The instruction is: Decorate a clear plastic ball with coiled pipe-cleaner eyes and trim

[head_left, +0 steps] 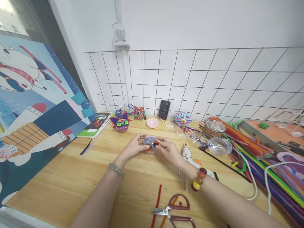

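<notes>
My left hand (137, 145) grips a clear plastic ball (149, 139) from its left side, the thumb resting by a small red and black round piece on its front. From the right, my right hand (167, 148) has its thumb and fingers closed on a second small dark round piece (155, 144) against the ball. Some lilac shows along the ball's top edge. Right of my right hand lies a hot glue gun (187, 152). Closer to me, scissors (167, 209) lie across a red pipe cleaner (159, 199) and an orange one.
Behind the ball stand a pink bowl (152, 123), a phone (164, 109) and colourful wrapped ball figures (121, 123). Clear plastic half-shells (219, 146), a tape roll (214, 127) and pipe cleaner bundles (247, 139) crowd the right, with a white cable. A cartoon board (54, 114) leans left.
</notes>
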### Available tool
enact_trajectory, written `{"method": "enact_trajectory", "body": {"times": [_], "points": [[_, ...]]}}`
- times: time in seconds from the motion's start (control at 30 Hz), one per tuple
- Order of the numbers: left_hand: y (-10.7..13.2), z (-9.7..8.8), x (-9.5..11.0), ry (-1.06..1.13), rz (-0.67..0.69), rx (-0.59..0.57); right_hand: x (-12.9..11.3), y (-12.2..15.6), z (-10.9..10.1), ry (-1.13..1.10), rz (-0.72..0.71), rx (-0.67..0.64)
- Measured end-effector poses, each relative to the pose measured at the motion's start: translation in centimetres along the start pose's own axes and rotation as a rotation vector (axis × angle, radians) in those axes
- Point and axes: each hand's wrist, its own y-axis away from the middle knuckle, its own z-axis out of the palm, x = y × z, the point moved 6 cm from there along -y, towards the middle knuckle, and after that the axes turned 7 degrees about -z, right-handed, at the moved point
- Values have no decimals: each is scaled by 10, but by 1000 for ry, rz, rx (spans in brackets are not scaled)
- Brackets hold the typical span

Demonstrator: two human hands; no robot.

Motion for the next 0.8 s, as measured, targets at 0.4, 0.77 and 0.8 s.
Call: {"method": "enact_trajectory", "body": {"times": [0.4,0.77,0.8], "points": [[0,-1,0,-2,-16,-4,-3,-2,0,2,-11,-21],[1,4,0,36,-60,-74,0,-2,1,39,-22,-20],[1,4,0,39,-58,-75,-1,-2,1,41,-25,-20]]}}
